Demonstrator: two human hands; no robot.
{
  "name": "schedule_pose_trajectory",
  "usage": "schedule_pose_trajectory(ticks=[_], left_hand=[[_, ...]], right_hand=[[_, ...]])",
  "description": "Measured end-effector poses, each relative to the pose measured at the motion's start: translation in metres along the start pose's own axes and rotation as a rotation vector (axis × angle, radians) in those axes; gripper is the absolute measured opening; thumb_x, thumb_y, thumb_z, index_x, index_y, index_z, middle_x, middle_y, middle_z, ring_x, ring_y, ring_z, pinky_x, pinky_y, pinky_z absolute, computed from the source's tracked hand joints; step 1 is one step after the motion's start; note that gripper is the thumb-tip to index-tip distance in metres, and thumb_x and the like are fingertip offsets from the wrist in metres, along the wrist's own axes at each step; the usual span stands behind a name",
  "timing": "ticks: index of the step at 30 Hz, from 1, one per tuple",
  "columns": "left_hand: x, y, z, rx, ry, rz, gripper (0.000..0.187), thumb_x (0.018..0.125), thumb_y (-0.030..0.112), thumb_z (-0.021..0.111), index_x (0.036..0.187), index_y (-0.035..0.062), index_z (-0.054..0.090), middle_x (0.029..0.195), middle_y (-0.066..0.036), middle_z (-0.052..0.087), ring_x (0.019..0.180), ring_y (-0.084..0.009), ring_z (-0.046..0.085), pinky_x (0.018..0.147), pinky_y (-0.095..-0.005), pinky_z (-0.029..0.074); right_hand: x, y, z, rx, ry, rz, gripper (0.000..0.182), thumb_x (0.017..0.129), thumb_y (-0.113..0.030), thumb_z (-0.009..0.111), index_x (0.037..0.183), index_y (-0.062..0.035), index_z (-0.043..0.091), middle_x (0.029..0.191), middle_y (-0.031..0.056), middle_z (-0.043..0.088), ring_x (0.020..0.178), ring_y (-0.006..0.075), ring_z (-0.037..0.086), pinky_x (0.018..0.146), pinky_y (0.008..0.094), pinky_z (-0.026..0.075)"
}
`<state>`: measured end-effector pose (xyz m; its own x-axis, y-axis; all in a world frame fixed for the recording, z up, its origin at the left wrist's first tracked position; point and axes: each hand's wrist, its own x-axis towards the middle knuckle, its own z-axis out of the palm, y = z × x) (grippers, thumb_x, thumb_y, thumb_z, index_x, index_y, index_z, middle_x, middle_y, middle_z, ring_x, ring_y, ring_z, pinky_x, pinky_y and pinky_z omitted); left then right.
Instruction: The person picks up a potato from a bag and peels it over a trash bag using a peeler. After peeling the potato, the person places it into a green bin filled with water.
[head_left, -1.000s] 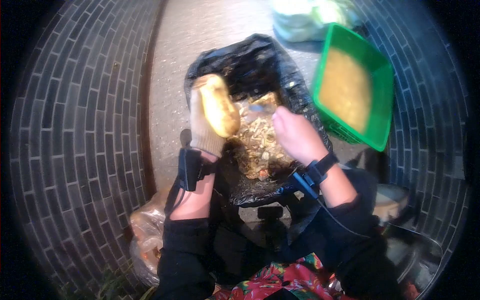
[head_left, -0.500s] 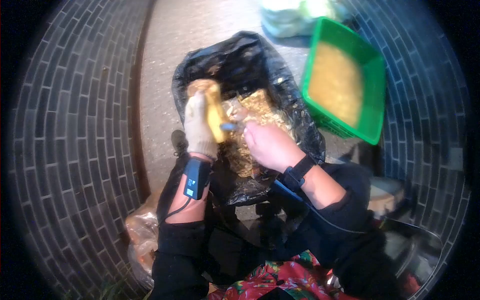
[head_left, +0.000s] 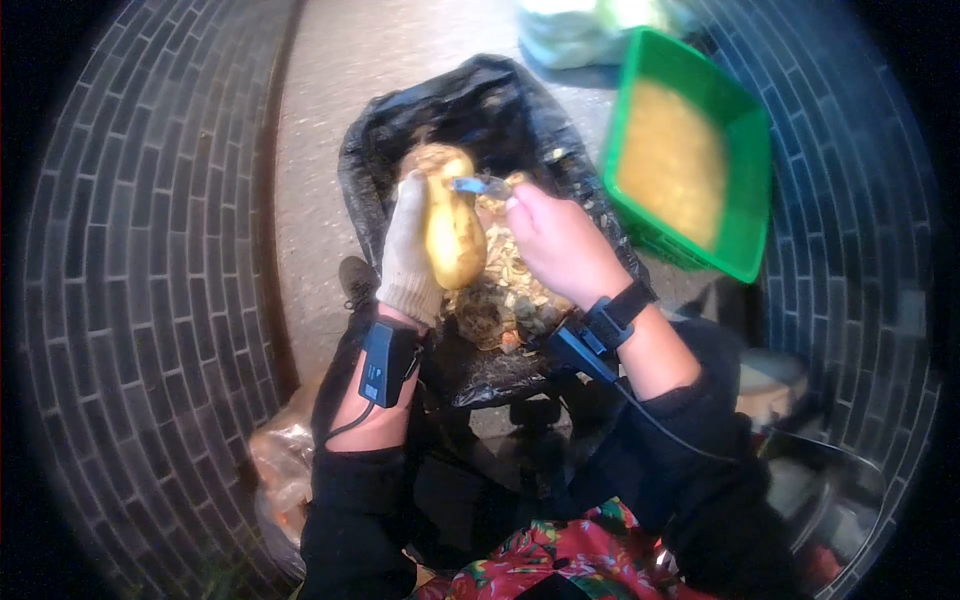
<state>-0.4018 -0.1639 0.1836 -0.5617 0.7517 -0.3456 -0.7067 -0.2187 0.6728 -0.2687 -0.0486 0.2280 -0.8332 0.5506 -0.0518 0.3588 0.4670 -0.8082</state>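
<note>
My left hand (head_left: 404, 245), in a pale knit glove, is closed round a long potato (head_left: 456, 240). Most of its side shows smooth yellow flesh, while brown skin covers the far end. In my bare right hand (head_left: 553, 238) is a peeler (head_left: 474, 187) with a blue part, its head against the upper part of the potato; my fingers hide most of its handle. Both hands are above a black plastic bag (head_left: 385, 135) spread open, with a heap of peelings (head_left: 515, 285) inside.
A green crate (head_left: 617, 120) with a blurred yellow mass (head_left: 672, 165) stands at the right. Beyond it is a pale, bulging bag (head_left: 570, 35). A clear plastic bag (head_left: 280, 450) lies at lower left. Brick walls (head_left: 150, 260) flank both sides.
My right hand has moved up and slightly right with the peeler, from the potato's near part to its far part. The potato has turned, showing more of its yellow side.
</note>
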Motion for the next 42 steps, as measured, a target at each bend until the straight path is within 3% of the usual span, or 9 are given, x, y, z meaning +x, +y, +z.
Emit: schedule_pose_trajectory(ticks=[3,10,17,24,28,33,37,40,42], left_hand=[[0.001,0.001,-0.010,-0.064,0.011,-0.017,0.047,0.095,0.044,0.055,0.121,0.0056,0.055,0.103,-0.008,0.064,0.086,-0.0195,0.064,0.073,-0.0334,0.056],[0.013,0.018,-0.023,-0.183,0.160,0.168,0.049,0.094,0.052,0.051,0.118,0.0093,0.058,0.102,-0.007,0.065,0.081,-0.0201,0.065,0.071,-0.0339,0.056],[0.004,0.018,-0.003,-0.051,0.013,0.059,0.054,0.093,0.054,0.052,0.123,0.0088,0.055,0.108,-0.007,0.063,0.086,-0.0199,0.064,0.073,-0.0332,0.056],[0.002,0.010,-0.007,-0.058,-0.118,0.001,0.056,0.096,0.052,0.047,0.128,0.0073,0.053,0.120,-0.010,0.062,0.098,-0.0234,0.064,0.082,-0.0371,0.055],[0.023,0.019,-0.033,-0.038,0.135,0.177,0.059,0.095,0.056,0.043,0.129,0.0082,0.054,0.122,-0.010,0.061,0.103,-0.0248,0.062,0.088,-0.0399,0.052],[0.014,0.023,-0.034,-0.024,0.049,0.136,0.059,0.094,0.056,0.047,0.128,0.0088,0.054,0.117,-0.010,0.063,0.097,-0.0246,0.063,0.085,-0.0383,0.054],[0.006,0.003,-0.009,0.153,-0.026,0.156,0.045,0.096,0.042,0.054,0.122,0.0057,0.055,0.107,-0.005,0.062,0.092,-0.0149,0.061,0.080,-0.0277,0.052],[0.006,-0.007,-0.005,0.159,-0.033,0.102,0.041,0.094,0.037,0.059,0.119,0.0053,0.056,0.105,-0.007,0.062,0.091,-0.0169,0.061,0.079,-0.0311,0.052],[0.005,-0.004,-0.001,-0.116,-0.041,0.020,0.040,0.093,0.037,0.060,0.116,0.0050,0.057,0.103,-0.007,0.062,0.088,-0.0173,0.061,0.075,-0.0324,0.053]], right_hand=[[-0.010,-0.012,0.003,-0.086,-0.160,0.042,0.027,0.094,-0.021,0.042,0.092,0.0021,0.054,0.072,0.0266,0.061,0.070,0.0442,0.061,0.068,0.0530,0.048],[-0.023,0.000,0.013,-0.142,-0.436,-0.066,0.028,0.094,-0.022,0.040,0.089,0.0011,0.056,0.078,0.0256,0.063,0.075,0.0426,0.062,0.073,0.0520,0.048],[-0.003,0.002,-0.010,0.019,0.007,-0.009,0.027,0.094,-0.023,0.043,0.087,0.0003,0.054,0.075,0.0275,0.059,0.074,0.0451,0.059,0.069,0.0536,0.045],[-0.013,-0.008,0.005,-0.071,-0.120,0.011,0.026,0.096,-0.024,0.042,0.094,-0.0020,0.055,0.073,0.0246,0.060,0.072,0.0434,0.061,0.067,0.0502,0.047],[-0.024,-0.006,0.007,-0.164,-0.460,-0.006,0.027,0.095,-0.024,0.042,0.091,-0.0021,0.057,0.080,0.0238,0.062,0.078,0.0405,0.062,0.072,0.0512,0.048],[-0.016,-0.002,-0.002,-0.083,-0.195,0.057,0.025,0.096,-0.024,0.042,0.091,-0.0027,0.055,0.077,0.0255,0.060,0.076,0.0447,0.060,0.068,0.0509,0.046],[-0.006,-0.001,-0.004,-0.045,0.061,-0.047,0.027,0.096,-0.024,0.043,0.092,0.0009,0.053,0.070,0.0256,0.060,0.068,0.0443,0.060,0.066,0.0546,0.046],[-0.007,-0.008,0.001,-0.049,0.028,0.047,0.023,0.096,-0.023,0.044,0.092,-0.0025,0.055,0.074,0.0252,0.060,0.073,0.0456,0.060,0.067,0.0514,0.047],[-0.015,-0.009,0.008,-0.105,-0.071,0.048,0.024,0.095,-0.023,0.043,0.093,-0.0031,0.056,0.074,0.0245,0.061,0.073,0.0446,0.060,0.068,0.0517,0.047]])
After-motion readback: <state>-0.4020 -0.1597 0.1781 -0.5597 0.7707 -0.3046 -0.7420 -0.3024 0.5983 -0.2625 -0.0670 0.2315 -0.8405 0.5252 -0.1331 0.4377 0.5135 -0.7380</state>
